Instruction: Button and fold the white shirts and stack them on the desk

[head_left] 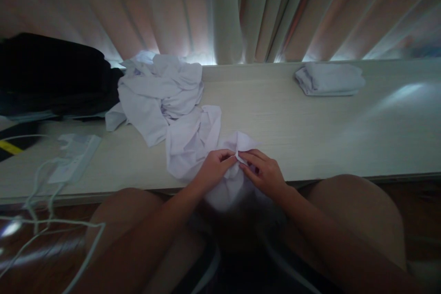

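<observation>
The 2 hands are close to each other, low in the middle of the view, at the near edge of the desk (344, 142). They both hold the same white cloth (220, 197). The left hand (217, 165) has its thumb and fingers pinched on a small fold of it. The gap there is narrow, with the cloth in it. The right hand (265, 170) comes in from the other side. Its fingertips and thumb are also pinched on the cloth, just beside the left thumb, and its fingers are a bit bent.

Some of the cloth lies on the desk, just left of the hands and past them. Some hangs over the near edge, down between the 2 knees (358, 211). The part in the hands is full of soft folds.

Behind it, to the left, is a messy white heap (161, 87). The cloth touches the heap, and I cannot tell if they are 1 piece or 2. Far to the right, near the back of the desk, is a neat folded stack (330, 78), also white. It lies flat and well apart from the hands.

At the far left is a big black thing, maybe a bag (51, 73). In front of it is a white power strip (74, 158) with white cords (51, 211). A long curtain (172, 14) hangs behind the desk.
</observation>
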A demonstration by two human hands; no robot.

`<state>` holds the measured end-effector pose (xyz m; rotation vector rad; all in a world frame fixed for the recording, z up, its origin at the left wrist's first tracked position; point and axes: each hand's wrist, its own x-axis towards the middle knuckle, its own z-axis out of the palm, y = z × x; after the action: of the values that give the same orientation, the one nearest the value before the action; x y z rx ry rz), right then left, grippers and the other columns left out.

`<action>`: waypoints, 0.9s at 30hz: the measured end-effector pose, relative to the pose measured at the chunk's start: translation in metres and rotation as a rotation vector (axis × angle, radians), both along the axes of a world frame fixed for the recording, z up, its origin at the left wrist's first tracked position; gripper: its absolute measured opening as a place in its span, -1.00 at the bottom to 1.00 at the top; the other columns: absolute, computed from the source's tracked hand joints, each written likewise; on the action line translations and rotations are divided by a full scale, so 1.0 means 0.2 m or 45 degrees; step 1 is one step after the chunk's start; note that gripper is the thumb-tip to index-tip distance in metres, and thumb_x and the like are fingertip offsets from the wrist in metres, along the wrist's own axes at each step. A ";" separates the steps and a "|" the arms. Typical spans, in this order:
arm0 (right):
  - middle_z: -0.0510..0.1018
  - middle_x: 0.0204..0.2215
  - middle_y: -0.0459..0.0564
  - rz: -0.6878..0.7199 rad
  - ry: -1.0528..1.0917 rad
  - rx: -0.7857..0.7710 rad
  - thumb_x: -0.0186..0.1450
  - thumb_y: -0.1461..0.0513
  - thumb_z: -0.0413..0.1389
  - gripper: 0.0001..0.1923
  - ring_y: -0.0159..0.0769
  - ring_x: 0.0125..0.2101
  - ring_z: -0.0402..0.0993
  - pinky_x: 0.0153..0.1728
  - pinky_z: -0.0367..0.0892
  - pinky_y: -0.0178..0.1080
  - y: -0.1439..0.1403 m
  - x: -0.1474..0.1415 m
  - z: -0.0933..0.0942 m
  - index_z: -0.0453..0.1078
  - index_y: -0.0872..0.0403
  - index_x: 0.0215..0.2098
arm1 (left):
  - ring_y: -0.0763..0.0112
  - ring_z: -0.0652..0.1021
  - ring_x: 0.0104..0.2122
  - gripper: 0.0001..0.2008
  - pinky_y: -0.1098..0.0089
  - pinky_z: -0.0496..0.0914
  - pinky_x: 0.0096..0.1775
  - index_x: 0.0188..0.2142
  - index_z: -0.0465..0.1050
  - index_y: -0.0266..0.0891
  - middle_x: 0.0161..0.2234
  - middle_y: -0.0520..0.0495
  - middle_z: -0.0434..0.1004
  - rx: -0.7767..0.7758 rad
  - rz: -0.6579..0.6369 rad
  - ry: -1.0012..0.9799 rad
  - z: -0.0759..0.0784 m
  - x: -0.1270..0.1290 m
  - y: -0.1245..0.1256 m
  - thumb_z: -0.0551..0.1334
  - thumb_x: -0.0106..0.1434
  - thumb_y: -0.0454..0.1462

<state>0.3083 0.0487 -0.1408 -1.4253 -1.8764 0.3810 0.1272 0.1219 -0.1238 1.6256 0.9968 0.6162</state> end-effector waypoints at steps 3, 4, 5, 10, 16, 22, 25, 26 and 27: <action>0.55 -0.03 0.06 0.034 -0.038 -0.014 0.39 0.12 0.09 -0.63 -0.22 -0.10 0.51 -0.10 0.43 -0.21 0.00 0.00 0.00 0.43 -0.03 0.13 | 0.30 0.51 -0.32 -0.63 0.36 0.38 -0.24 -0.40 0.57 -0.25 -0.37 -0.05 0.61 0.043 0.046 0.002 -0.01 0.00 -0.01 0.13 0.29 -0.05; 0.55 -0.05 0.06 0.035 -0.016 -0.022 0.39 0.12 0.08 -0.64 -0.23 -0.13 0.52 -0.13 0.44 -0.22 0.00 0.00 0.00 0.44 -0.03 0.12 | 0.30 0.51 -0.32 -0.62 0.37 0.38 -0.25 -0.40 0.57 -0.25 -0.38 -0.05 0.60 0.049 0.053 0.008 -0.02 0.01 -0.01 0.13 0.29 -0.04; 0.56 -0.07 0.06 0.029 0.025 -0.034 0.39 0.12 0.08 -0.66 -0.25 -0.16 0.52 -0.16 0.44 -0.23 0.00 0.00 0.00 0.46 -0.02 0.10 | 0.31 0.52 -0.32 -0.63 0.37 0.38 -0.25 -0.39 0.57 -0.25 -0.38 -0.04 0.60 0.052 0.051 0.012 -0.02 0.01 -0.01 0.13 0.30 -0.05; 0.59 -0.17 0.01 -0.110 0.360 -0.186 0.35 0.15 0.14 -0.77 -0.31 -0.29 0.53 -0.33 0.43 -0.29 0.01 -0.02 0.00 0.51 0.01 -0.07 | 0.35 0.48 -0.38 -0.66 0.41 0.35 -0.33 -0.41 0.56 -0.25 -0.43 -0.01 0.55 0.107 0.065 0.041 -0.04 0.01 -0.02 0.12 0.31 -0.11; 0.61 -0.27 -0.01 -0.221 0.609 -0.338 0.26 0.14 0.21 -0.84 -0.28 -0.32 0.54 -0.30 0.43 -0.27 0.02 -0.03 -0.02 0.54 0.04 -0.25 | 0.36 0.45 -0.41 -0.68 0.43 0.31 -0.37 -0.47 0.51 -0.27 -0.48 0.00 0.50 0.105 0.063 0.052 -0.04 0.02 -0.02 0.15 0.28 -0.13; 0.64 -0.32 -0.01 -0.225 0.713 -0.434 0.24 0.10 0.24 -0.80 -0.24 -0.30 0.54 -0.23 0.41 -0.23 0.01 -0.04 -0.03 0.58 0.05 -0.28 | 0.35 0.47 -0.37 -0.70 0.42 0.33 -0.32 -0.42 0.55 -0.26 -0.43 -0.01 0.54 0.028 0.042 0.006 -0.08 0.02 -0.03 0.18 0.27 -0.11; 0.64 -0.34 -0.01 -0.252 0.699 -0.422 0.24 0.10 0.23 -0.81 -0.22 -0.30 0.54 -0.24 0.40 -0.22 0.00 -0.04 -0.03 0.58 0.05 -0.30 | 0.37 0.44 -0.41 -0.68 0.43 0.31 -0.36 -0.45 0.52 -0.26 -0.48 0.01 0.49 0.031 0.017 0.033 -0.10 0.03 -0.04 0.16 0.28 -0.10; 0.64 -0.35 -0.01 -0.253 0.687 -0.413 0.25 0.11 0.23 -0.82 -0.22 -0.31 0.54 -0.25 0.40 -0.22 0.00 -0.04 -0.03 0.58 0.05 -0.31 | 0.37 0.44 -0.41 -0.67 0.43 0.30 -0.37 -0.45 0.51 -0.26 -0.49 0.02 0.47 0.034 0.008 0.045 -0.10 0.03 -0.03 0.15 0.29 -0.10; 0.63 -0.35 -0.01 -0.251 0.673 -0.404 0.25 0.12 0.22 -0.83 -0.22 -0.32 0.54 -0.26 0.39 -0.23 0.01 -0.04 -0.03 0.58 0.05 -0.31 | 0.37 0.43 -0.41 -0.67 0.43 0.30 -0.37 -0.46 0.50 -0.25 -0.49 0.02 0.46 0.039 0.001 0.057 -0.11 0.03 -0.03 0.14 0.29 -0.09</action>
<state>0.3004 0.0498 -0.1474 -1.5111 -1.2768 0.8910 0.1334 0.1152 -0.1449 1.6719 1.0251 0.6007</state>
